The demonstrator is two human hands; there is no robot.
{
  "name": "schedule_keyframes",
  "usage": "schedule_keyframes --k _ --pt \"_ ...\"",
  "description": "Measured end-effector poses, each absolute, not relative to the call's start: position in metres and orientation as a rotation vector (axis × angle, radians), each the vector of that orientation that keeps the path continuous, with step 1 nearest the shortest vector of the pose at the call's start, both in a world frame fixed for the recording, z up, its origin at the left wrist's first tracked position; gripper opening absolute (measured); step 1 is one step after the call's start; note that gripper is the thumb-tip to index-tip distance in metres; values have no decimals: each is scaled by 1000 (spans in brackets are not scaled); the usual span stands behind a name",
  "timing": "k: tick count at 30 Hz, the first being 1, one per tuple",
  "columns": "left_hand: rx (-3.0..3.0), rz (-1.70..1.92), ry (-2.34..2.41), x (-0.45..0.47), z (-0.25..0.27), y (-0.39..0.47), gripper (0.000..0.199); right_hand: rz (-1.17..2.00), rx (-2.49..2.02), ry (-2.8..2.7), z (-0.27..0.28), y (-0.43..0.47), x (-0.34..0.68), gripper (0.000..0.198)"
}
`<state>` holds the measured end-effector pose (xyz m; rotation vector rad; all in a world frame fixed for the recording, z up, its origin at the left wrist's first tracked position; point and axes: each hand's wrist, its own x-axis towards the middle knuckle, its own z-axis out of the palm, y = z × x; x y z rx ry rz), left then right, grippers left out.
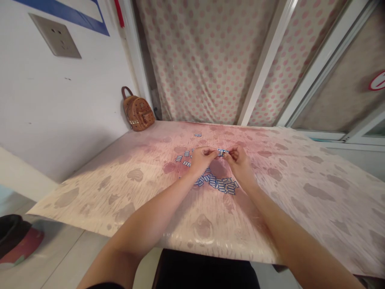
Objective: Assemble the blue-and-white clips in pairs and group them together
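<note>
My left hand (203, 158) and my right hand (238, 160) meet over the middle of the table. Between their fingertips is a small blue-and-white striped piece (222, 152), pinched from both sides; its exact kind is too small to make out. Below the hands lies a loose pile of similar striped pieces (221, 184), partly hidden by my left wrist. Several more such pieces (187, 153) are scattered to the left of my left hand. A separate striped piece (197, 135) lies farther back.
A patterned cloth (135, 200) covers the table. At its back left corner a small brown backpack (138, 112) leans on the wall. A dotted curtain (204, 60) hangs behind the far edge. On the floor at left stands a dark and red bin (18, 241).
</note>
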<state>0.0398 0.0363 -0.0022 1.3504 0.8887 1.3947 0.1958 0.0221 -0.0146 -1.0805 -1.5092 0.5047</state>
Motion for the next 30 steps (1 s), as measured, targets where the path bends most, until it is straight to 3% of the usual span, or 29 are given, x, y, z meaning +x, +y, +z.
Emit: schedule_keyframes --k 5,17,22,27,30 --pt "1283 1414 927 37 2 35 10 297 -1106 -1746 -6 13 195 44" --pt "1228 1321 906 37 5 33 11 126 -1075 -1821 -1 9 196 28" --pt "1217 1413 918 30 6 42 9 241 -1164 -1714 -5 12 194 37" --pt "1152 1573 990 11 15 55 7 357 -1245 -1933 -16 15 192 8" --pt "1141 1588 1035 6 18 57 6 449 -1322 -2109 -19 11 190 11"
